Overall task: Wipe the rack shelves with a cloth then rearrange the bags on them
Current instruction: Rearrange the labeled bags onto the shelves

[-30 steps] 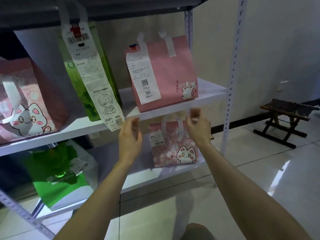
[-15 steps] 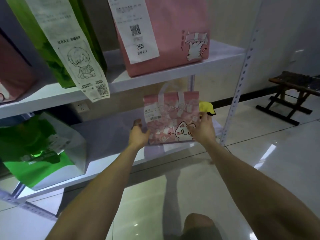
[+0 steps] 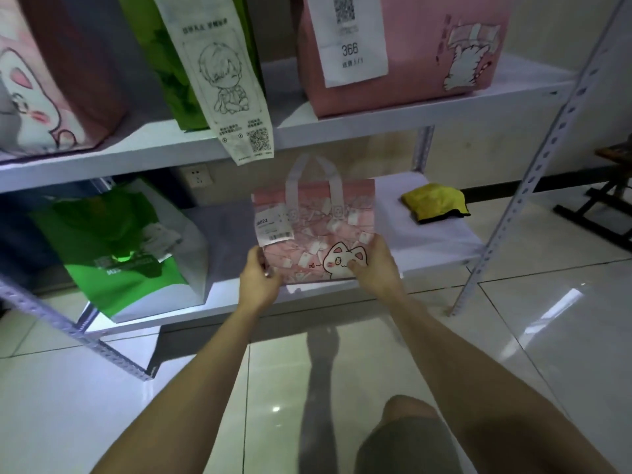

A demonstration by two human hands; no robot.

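A small pink cat-print bag (image 3: 318, 227) with white handles stands on the lower white shelf (image 3: 441, 244). My left hand (image 3: 260, 278) grips its lower left corner and my right hand (image 3: 374, 268) grips its lower right corner. A folded yellow cloth (image 3: 434, 203) lies on the same shelf to the right of the bag, apart from it. On the upper shelf (image 3: 376, 119) stand a large pink bag (image 3: 424, 46) with a receipt marked 366, a green bag (image 3: 181, 63) with a long receipt hanging over the shelf edge, and a pink cat bag (image 3: 44, 80) at far left.
A green and white bag (image 3: 123, 254) sits on the lower shelf at left. Perforated metal uprights (image 3: 533, 172) frame the rack. A wall socket (image 3: 200, 176) is behind. A dark wooden stool (image 3: 608, 196) stands on the glossy tiled floor at right. My knee (image 3: 407, 436) shows below.
My hands dropped from the upper shelf to the lower one and took hold of the small pink bag at both bottom corners. The bag has shifted left, uncovering the yellow cloth.
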